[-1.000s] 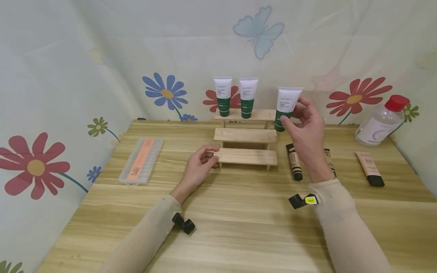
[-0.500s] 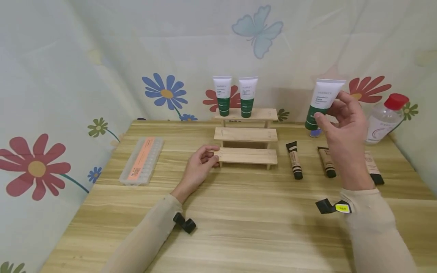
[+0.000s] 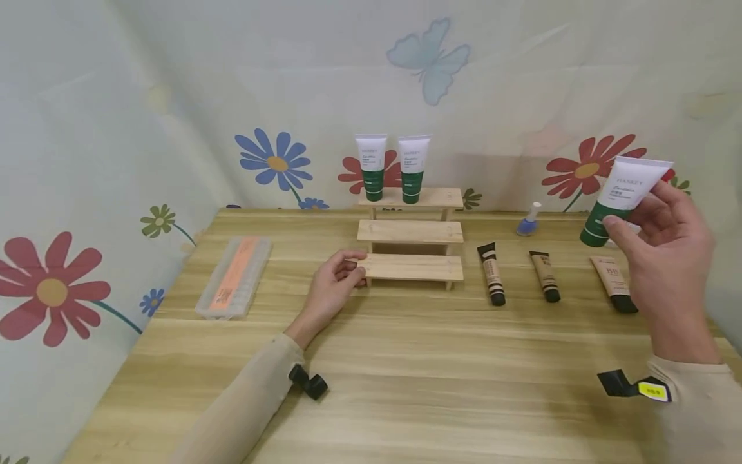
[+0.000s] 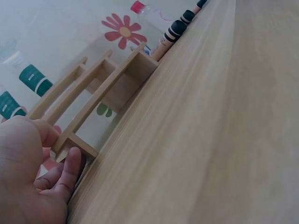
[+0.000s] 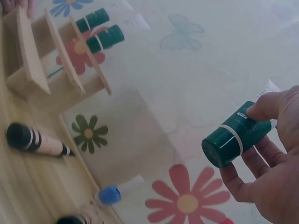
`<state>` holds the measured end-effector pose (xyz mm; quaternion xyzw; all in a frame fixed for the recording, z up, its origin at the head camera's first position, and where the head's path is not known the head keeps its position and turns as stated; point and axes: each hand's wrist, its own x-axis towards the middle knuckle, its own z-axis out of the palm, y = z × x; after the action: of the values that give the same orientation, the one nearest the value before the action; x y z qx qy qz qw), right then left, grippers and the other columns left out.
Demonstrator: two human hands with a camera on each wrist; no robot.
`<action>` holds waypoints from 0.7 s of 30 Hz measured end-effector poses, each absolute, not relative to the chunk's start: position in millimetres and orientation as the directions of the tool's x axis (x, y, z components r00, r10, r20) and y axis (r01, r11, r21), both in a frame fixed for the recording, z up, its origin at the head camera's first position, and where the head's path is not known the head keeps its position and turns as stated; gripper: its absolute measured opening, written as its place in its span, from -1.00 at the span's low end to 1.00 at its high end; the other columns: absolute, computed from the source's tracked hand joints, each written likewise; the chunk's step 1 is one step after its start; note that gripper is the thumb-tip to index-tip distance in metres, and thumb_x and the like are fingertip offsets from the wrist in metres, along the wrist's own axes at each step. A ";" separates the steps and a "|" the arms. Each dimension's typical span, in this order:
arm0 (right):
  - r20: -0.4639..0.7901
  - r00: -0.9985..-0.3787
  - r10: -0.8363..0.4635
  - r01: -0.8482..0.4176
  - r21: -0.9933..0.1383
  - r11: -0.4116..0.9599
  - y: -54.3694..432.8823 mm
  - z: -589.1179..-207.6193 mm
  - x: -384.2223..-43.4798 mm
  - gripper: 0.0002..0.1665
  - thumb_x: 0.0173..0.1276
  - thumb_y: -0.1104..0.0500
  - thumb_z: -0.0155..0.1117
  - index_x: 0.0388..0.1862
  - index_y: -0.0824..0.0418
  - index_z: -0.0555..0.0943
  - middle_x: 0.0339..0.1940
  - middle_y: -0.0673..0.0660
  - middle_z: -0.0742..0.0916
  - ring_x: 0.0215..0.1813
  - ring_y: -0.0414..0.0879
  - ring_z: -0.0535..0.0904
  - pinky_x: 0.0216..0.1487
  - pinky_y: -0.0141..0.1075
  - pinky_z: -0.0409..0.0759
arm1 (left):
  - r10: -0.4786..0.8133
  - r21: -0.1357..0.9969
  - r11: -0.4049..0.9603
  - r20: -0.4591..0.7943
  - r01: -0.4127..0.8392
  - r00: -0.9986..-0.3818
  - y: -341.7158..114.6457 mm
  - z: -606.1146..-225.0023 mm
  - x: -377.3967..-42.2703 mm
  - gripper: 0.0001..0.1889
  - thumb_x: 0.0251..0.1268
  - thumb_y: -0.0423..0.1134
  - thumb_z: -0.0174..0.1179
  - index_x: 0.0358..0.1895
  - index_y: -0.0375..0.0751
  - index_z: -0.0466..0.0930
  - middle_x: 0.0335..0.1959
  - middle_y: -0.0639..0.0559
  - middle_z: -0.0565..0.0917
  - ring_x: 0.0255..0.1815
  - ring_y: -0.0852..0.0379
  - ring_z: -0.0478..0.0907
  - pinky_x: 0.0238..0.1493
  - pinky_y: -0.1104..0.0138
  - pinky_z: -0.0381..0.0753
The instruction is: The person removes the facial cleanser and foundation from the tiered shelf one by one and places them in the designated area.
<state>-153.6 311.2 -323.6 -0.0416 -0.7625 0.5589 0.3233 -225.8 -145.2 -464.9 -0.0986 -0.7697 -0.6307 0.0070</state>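
Head view: right of the stand [image 3: 410, 231], the right hand [image 3: 669, 254] pinches a white-green tube [image 3: 618, 190], likely light, soft, best held low; the left hand [image 3: 330, 283] seemingly grips the stand

The rack [image 3: 410, 231] is matt wood, the counter [image 3: 406, 361] smooth and wood-grained. The held tube [image 3: 621, 193] looks smooth plastic — glossy where green — the case [image 3: 252, 274] translucent plastic, the sleeves [image 3: 249, 390] matt cloth.
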 end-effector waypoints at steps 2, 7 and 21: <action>0.434 -0.794 0.426 -0.272 -0.880 0.390 318.0 -327.1 -149.0 -0.23 0.60 0.41 0.37 0.67 -0.05 0.51 0.38 -0.03 0.68 0.24 -0.07 0.56 0.32 -0.61 0.62 | 0.135 0.971 0.185 0.128 0.152 -0.983 -148.1 -466.4 -224.4 -0.73 0.71 -0.28 0.27 0.32 -0.07 0.72 0.00 -0.24 0.72 -0.04 -0.14 0.76 0.06 0.16 0.89; 0.415 -0.788 0.455 -0.202 -0.872 0.446 335.0 -342.9 -132.4 -0.23 0.62 0.41 0.33 0.70 -0.06 0.49 0.39 -0.10 0.66 0.23 -0.13 0.54 0.31 -0.66 0.58 | 0.138 0.971 0.186 0.126 0.151 -0.982 -150.1 -468.0 -223.7 -0.73 0.71 -0.28 0.28 0.32 -0.09 0.72 0.00 -0.25 0.73 -0.04 -0.15 0.76 0.06 0.18 0.89; 0.310 -0.784 0.537 -0.125 -0.928 0.352 366.0 -400.4 -86.4 -0.17 0.49 0.61 0.28 0.64 0.10 0.54 0.12 -0.17 0.69 0.12 -0.28 0.59 0.15 -0.75 0.55 | 0.140 0.973 0.175 0.128 0.152 -0.982 -145.5 -466.5 -226.0 -0.73 0.70 -0.30 0.28 0.32 -0.09 0.72 0.00 -0.23 0.73 -0.04 -0.12 0.76 0.05 0.19 0.89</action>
<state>-86.4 366.0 -400.4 -0.1345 -0.7658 0.5530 0.2995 -226.0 -145.5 -466.5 -0.0953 -0.7664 -0.6352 0.0046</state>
